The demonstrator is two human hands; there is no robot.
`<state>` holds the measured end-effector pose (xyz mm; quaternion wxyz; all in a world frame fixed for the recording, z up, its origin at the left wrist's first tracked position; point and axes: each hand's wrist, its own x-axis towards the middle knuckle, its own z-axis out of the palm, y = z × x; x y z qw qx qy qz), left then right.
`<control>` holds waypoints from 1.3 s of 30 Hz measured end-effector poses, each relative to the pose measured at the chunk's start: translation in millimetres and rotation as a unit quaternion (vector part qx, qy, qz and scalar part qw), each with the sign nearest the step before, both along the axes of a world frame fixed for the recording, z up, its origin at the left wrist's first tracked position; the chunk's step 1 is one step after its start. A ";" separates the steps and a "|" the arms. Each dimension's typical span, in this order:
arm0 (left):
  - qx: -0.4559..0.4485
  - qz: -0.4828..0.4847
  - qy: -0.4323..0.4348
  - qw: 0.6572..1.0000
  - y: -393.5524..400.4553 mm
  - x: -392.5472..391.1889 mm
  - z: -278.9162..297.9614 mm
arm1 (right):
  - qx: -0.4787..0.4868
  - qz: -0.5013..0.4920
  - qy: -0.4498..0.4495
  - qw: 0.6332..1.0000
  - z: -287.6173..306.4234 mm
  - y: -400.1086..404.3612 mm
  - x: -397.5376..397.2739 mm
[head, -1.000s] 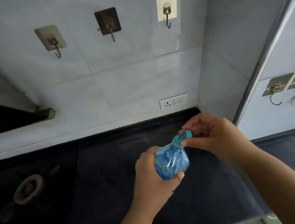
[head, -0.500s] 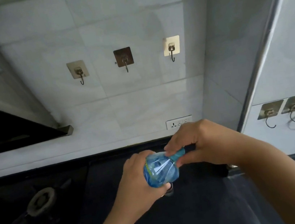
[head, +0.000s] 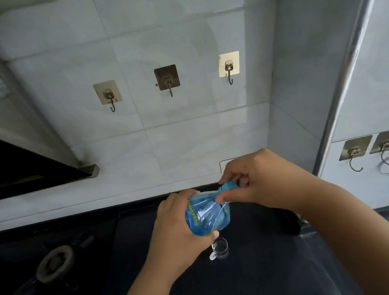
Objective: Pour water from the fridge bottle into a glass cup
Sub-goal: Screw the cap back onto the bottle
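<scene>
While the left hand [head: 176, 237] was wrapped around the body of the blue see-through plastic bottle [head: 206, 214] and the right hand [head: 251, 184] pinched its teal screw cap [head: 228, 185] between thumb and fingers, the risk I could see lay mostly in the grip. The bottle was held in the air above the dark bench [head: 256, 276], leaning toward the right, with the cap not yet off, so no water could run. Its thin walls looked crinkled and soft, and I judged that a hard squeeze as the cap came free might push water out over the neck. A chilled bottle might also be slick, though no droplets showed. The small clear glass cup with a little handle [head: 219, 248] stood on the bench just below and slightly behind the bottle, partly hidden by the left hand; it looked light and narrow-mouthed, easy to knock over with a knuckle or to miss with a fast pour. The bench surface seemed matte and dark, so spilled water would be hard to spot. A black stove burner [head: 54, 263] sat well apart to the left, and metal hooks on stick-on pads [head: 168, 81] hung on the pale glossy tiles.
</scene>
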<state>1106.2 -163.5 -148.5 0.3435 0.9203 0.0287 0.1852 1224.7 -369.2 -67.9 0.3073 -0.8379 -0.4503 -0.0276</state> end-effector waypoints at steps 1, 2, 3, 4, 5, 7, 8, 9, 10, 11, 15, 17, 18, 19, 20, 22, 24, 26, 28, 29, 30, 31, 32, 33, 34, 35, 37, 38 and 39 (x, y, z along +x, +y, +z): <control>0.000 0.000 -0.001 1.000 0.6 0.4 0.5 | 0.009 -0.008 -0.020 1.000 -1.2 2.5 -1.4; -0.001 0.000 -0.002 1.000 1.4 0.9 0.7 | 0.020 -0.010 -0.031 0.999 -2.2 4.0 -2.1; -0.004 0.001 -0.001 1.000 2.1 1.0 1.2 | 0.029 -0.007 -0.029 0.999 -2.6 4.0 -2.6; -0.009 0.001 0.000 1.000 3.2 1.3 1.0 | 0.032 0.004 -0.022 0.999 -2.4 2.9 -2.0; -0.015 0.001 0.001 1.000 4.3 1.6 1.2 | 0.029 0.023 -0.019 0.999 -1.9 1.0 -0.9; -0.022 0.003 0.002 1.000 6.4 2.0 1.9 | 0.025 0.077 -0.022 0.996 -0.9 -2.5 3.9; -0.023 0.003 0.001 1.000 7.1 2.3 2.6 | 0.029 0.105 -0.029 0.994 -0.3 -4.0 7.1; -0.022 0.003 0.001 1.000 7.3 2.8 3.7 | 0.032 0.127 -0.042 0.990 0.0 -5.1 10.3; -0.019 0.001 0.000 1.000 7.4 3.5 4.7 | 0.031 0.141 -0.058 0.988 -0.1 -5.6 13.3; -0.015 -0.002 -0.001 1.000 7.3 4.0 5.9 | 0.028 0.147 -0.073 0.986 -0.4 -5.3 15.9; -0.007 -0.007 -0.006 1.000 9.0 4.5 7.3 | 0.012 0.158 -0.100 0.982 1.5 -4.0 18.9; -0.004 -0.008 -0.004 1.000 9.6 3.8 7.5 | 0.000 0.139 -0.082 0.987 7.8 -1.3 13.5; 0.000 -0.008 -0.003 1.000 9.8 3.9 7.1 | -0.015 0.104 -0.070 0.992 11.0 1.3 9.5; 0.004 -0.008 -0.004 1.000 9.8 4.4 7.0 | -0.035 0.058 -0.057 0.996 12.6 4.6 5.8; 0.006 -0.006 -0.002 1.000 9.7 5.4 6.4 | -0.057 0.008 -0.048 0.997 12.9 8.7 2.7; 0.007 -0.003 0.002 1.000 9.9 7.4 5.1 | -0.076 -0.052 -0.037 0.995 10.7 15.9 -2.5; -0.007 -0.006 0.005 1.000 11.3 7.7 3.4 | -0.059 -0.045 0.023 0.997 8.7 16.1 -7.1; -0.046 -0.006 0.006 0.999 14.7 6.4 1.7 | -0.044 0.005 0.124 0.991 12.0 9.8 -8.0; -0.077 0.000 0.006 0.997 17.2 5.8 0.3 | -0.061 0.055 0.151 0.985 14.5 3.9 -3.2; -0.080 0.004 0.005 0.997 17.3 6.0 -0.1 | -0.069 0.059 0.140 0.986 13.1 3.7 -0.7; -0.075 0.010 0.003 0.997 16.7 6.7 -0.8 | -0.076 0.047 0.116 0.989 11.0 5.6 1.1; -0.064 0.018 -0.001 0.998 15.8 7.4 -0.9 | -0.088 0.024 0.079 0.993 9.3 9.0 1.4; -0.049 0.025 -0.005 0.998 15.4 8.2 -1.3 | -0.109 -0.008 0.035 0.993 7.6 13.2 0.5; -0.033 0.030 -0.004 0.999 15.2 8.6 -1.1 | -0.142 -0.041 -0.008 0.989 5.3 17.1 -0.7; -0.017 0.029 0.000 0.999 15.8 8.8 -1.2 | -0.178 -0.075 -0.039 0.980 4.4 20.2 -2.2; -0.002 0.024 0.007 1.000 16.8 8.2 -1.1 | -0.212 -0.102 -0.054 0.970 4.0 22.1 -3.4; 0.000 0.018 0.016 1.000 20.7 7.1 -1.8 | -0.246 -0.116 -0.046 0.961 3.1 22.8 -3.0; -0.012 0.018 0.019 1.000 22.7 6.7 -2.4 | -0.231 -0.102 -0.034 0.967 2.5 22.0 -2.4; -0.023 0.014 0.021 0.999 23.7 6.0 -2.1 | -0.199 -0.078 -0.021 0.977 2.0 21.0 -1.8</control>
